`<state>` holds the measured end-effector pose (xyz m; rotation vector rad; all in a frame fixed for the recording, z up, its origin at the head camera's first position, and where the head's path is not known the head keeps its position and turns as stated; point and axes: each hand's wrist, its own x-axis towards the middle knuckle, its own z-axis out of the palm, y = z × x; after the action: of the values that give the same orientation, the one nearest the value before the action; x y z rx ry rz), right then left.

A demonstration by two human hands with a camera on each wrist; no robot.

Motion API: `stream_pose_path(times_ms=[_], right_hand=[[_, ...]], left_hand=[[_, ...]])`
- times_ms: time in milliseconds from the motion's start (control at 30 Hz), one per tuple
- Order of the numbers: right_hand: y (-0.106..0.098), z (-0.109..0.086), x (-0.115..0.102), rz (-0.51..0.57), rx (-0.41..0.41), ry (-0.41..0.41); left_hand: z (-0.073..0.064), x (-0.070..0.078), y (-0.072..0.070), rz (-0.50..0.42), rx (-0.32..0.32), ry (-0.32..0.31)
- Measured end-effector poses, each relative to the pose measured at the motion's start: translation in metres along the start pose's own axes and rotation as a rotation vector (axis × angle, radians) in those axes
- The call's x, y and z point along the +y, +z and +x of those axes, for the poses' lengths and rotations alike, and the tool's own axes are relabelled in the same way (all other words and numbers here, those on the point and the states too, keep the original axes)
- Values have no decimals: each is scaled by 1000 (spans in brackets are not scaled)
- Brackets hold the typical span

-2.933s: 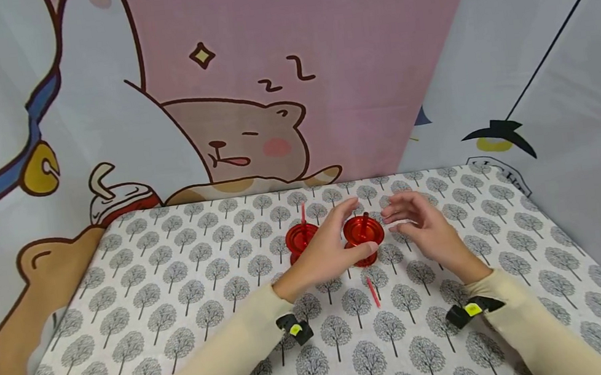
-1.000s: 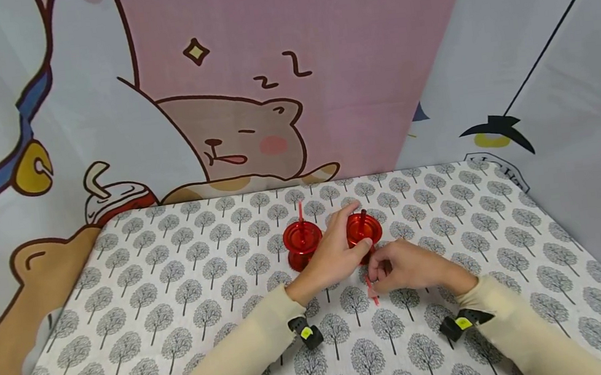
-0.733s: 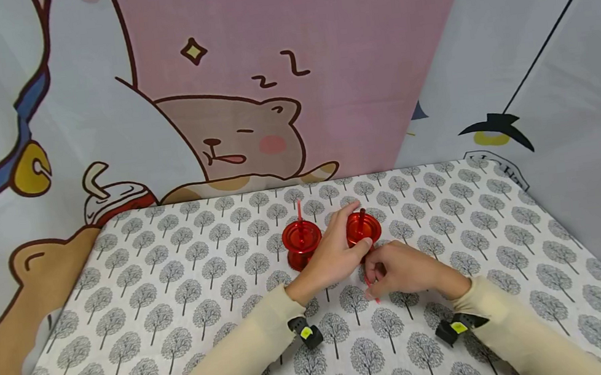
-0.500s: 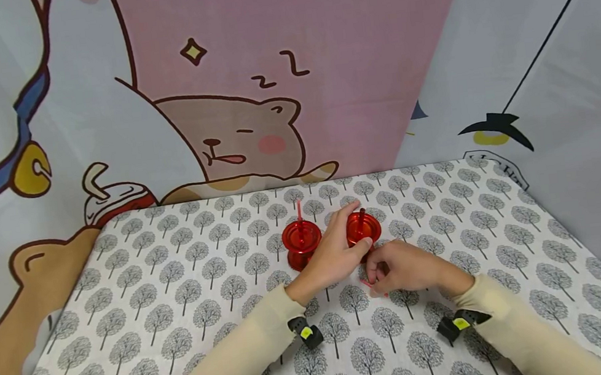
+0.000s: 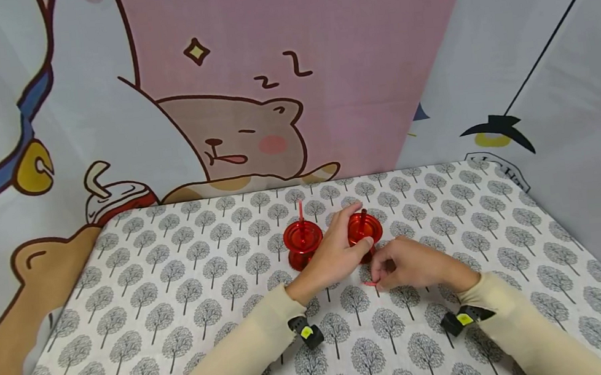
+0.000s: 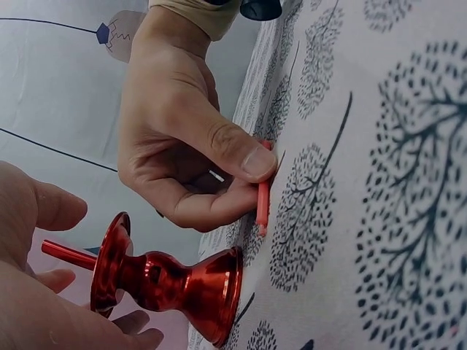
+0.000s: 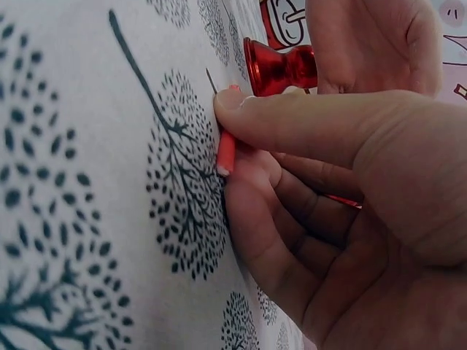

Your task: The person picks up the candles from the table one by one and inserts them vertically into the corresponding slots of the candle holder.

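Note:
In the head view my left hand (image 5: 335, 248) curves around a shiny red candlestick (image 5: 369, 229), thumb on the near side and fingers beyond. In the left wrist view a gap shows between a fingertip of the left hand (image 6: 36, 262) and the dish of this candlestick (image 6: 109, 270), and a slim red tube rises from the dish. Just in front of its foot, my right hand (image 5: 412, 264) pinches a thin red candle (image 5: 368, 283) between thumb and fingers. In the right wrist view the candle (image 7: 226, 149) lies close over the cloth, its pale end showing.
A second red candlestick (image 5: 302, 237) stands left of the left hand, with a thin red candle (image 5: 300, 209) upright in it. The table wears a white tree-print cloth (image 5: 207, 346). A cartoon-print curtain (image 5: 363, 50) hangs behind it.
The left hand has come in around the right candlestick and stayed there. The right hand has dropped to the loose candle, taken it in a pinch and turned it crosswise.

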<state>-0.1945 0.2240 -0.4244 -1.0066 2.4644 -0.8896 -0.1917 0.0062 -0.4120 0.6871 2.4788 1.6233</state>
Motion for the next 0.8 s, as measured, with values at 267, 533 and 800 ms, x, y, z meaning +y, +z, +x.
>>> stream_pose_path(times_ms=[267, 533, 800], right_hand=[[-1, -2, -1, -37, 10, -30], [3, -1, -2, -123, 18, -25], [4, -1, 2, -72, 34, -71]], left_hand=[[1, -2, 0, -11, 3, 3], [0, -2, 0, -9, 2, 1], [1, -3, 0, 0, 7, 0]])
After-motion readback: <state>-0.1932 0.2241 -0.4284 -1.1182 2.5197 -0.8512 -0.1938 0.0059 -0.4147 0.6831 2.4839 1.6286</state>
